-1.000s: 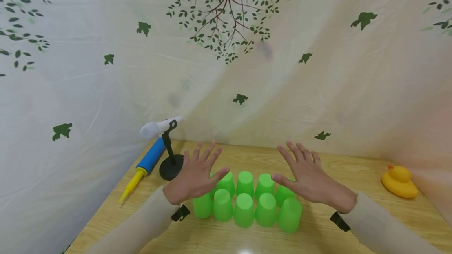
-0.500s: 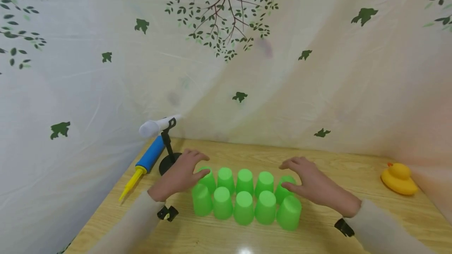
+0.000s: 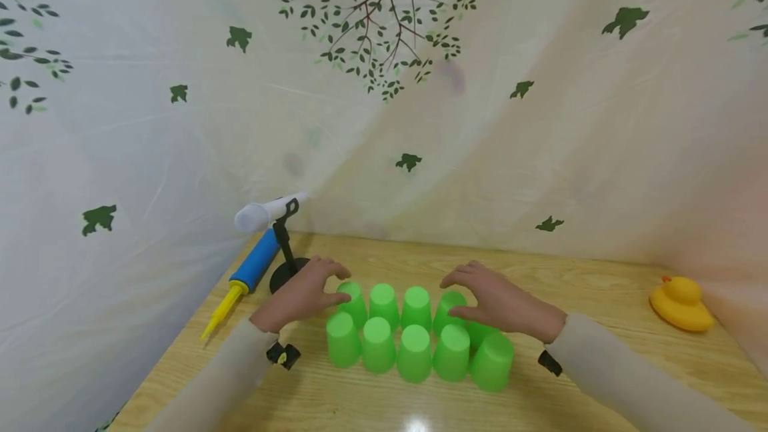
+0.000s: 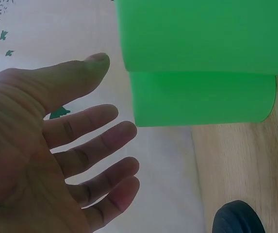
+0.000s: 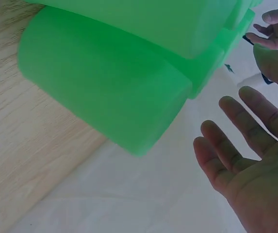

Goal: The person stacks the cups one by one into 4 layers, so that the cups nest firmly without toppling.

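Your worktop (image 3: pixel 576 285) carries ten upturned green cups (image 3: pixel 414 335) in two touching rows at its middle. Your left hand (image 3: pixel 303 295) hovers at the back row's left end, your right hand (image 3: pixel 501 302) over its right end, both grips spread apart, holding nothing.

A pale wooden table (image 3: pixel 600 379) with a light grain is standing in a corner, and a bright spot of overhead light is glaring off its near edge. White fabric sheets (image 3: pixel 600 172) are hanging as walls on both sides, meeting behind the table. A brown-branched tree with small green leaves (image 3: pixel 384 12) is printed across the top centre, and scattered dark green leaf shapes (image 3: pixel 99 217) are dotting the cloth. Soft, even light is filling the space.
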Demonstrator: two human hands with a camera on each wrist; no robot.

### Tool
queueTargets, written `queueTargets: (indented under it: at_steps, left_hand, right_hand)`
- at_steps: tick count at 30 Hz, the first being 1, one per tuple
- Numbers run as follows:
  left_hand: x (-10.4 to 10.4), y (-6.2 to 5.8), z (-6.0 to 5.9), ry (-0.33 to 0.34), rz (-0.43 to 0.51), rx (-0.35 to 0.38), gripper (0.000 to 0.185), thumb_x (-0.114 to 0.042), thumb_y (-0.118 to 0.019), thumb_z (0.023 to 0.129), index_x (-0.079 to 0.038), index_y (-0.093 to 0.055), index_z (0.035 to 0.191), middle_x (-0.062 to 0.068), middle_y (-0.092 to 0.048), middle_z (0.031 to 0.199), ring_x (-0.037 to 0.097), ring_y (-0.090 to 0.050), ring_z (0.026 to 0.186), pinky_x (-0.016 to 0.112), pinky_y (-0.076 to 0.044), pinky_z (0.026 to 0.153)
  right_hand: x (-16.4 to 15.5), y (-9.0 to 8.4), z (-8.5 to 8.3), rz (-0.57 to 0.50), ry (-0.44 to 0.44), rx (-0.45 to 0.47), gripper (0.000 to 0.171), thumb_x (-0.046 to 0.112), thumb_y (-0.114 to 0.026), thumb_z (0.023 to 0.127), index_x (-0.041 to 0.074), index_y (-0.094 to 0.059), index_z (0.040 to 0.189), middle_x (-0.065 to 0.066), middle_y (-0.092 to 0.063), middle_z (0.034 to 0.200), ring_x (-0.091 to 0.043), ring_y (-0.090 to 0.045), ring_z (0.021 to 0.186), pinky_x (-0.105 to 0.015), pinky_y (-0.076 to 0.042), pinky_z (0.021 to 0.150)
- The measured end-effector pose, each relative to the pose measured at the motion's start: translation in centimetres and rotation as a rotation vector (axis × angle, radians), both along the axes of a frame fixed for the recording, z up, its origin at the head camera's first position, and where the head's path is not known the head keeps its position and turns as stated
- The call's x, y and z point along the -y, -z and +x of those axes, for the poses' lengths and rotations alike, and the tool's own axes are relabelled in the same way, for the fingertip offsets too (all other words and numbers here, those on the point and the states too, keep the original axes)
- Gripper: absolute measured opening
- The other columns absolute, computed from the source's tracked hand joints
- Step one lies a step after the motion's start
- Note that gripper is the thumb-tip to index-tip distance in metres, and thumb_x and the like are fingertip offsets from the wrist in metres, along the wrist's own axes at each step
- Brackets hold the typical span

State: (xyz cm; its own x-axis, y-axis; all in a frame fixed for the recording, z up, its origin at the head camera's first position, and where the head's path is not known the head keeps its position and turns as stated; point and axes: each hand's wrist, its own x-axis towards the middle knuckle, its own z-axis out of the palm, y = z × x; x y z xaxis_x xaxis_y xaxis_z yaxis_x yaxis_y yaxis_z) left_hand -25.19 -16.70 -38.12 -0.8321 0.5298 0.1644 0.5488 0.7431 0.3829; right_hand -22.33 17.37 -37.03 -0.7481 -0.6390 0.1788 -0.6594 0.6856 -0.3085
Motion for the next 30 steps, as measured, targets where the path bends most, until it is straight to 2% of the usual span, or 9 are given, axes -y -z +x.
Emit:
queueTargets:
  at_steps: [7, 14, 20, 30]
  left_hand:
    - [0.0, 0.4, -0.3, 0.009, 0.001, 0.023, 0.039, -0.036, -0.066, 0.073, -0.011, -0.059, 0.104, -0.003, -0.054, 0.098, 0.012, -0.044, 0.091, 0.032, -0.037, 0.08]
    - [-0.3, 0.5, -0.7, 0.021, -0.01, 0.039, 0.035, -0.03, -0.067, 0.074, -0.009, -0.061, 0.101, -0.002, -0.054, 0.094, 0.014, -0.048, 0.086, 0.028, -0.041, 0.072]
    - [-0.3, 0.6, -1.0, 0.034, -0.005, 0.059, 0.035, -0.032, -0.067, 0.073, -0.009, -0.061, 0.099, -0.002, -0.054, 0.091, 0.018, -0.05, 0.084, 0.028, -0.042, 0.069]
    - [-0.5, 0.4, -0.9, 0.03, -0.011, 0.074, 0.034, -0.03, -0.069, 0.071, -0.009, -0.062, 0.097, -0.002, -0.055, 0.09, 0.019, -0.051, 0.084, 0.028, -0.042, 0.069]
  right_hand:
    - [1.8, 0.0, -1.5, 0.041, -0.041, 0.038, 0.037, 0.032, -0.064, 0.077, 0.019, -0.055, 0.11, 0.007, -0.052, 0.106, -0.012, -0.043, 0.097, -0.03, -0.04, 0.077]
    - [3.1, 0.3, -2.8, 0.078, -0.096, 0.053, 0.036, 0.031, -0.065, 0.076, 0.016, -0.057, 0.108, 0.007, -0.053, 0.105, -0.013, -0.044, 0.094, -0.029, -0.04, 0.076]
    - [3.8, 0.4, -3.4, 0.095, -0.128, 0.066, 0.036, 0.031, -0.066, 0.075, 0.015, -0.058, 0.106, 0.007, -0.055, 0.103, -0.011, -0.044, 0.09, -0.028, -0.041, 0.074]
    - [4.2, 0.1, -3.9, 0.139, -0.163, 0.035, 0.034, 0.03, -0.068, 0.073, 0.013, -0.06, 0.102, 0.005, -0.056, 0.1, -0.01, -0.045, 0.085, -0.027, -0.04, 0.072]
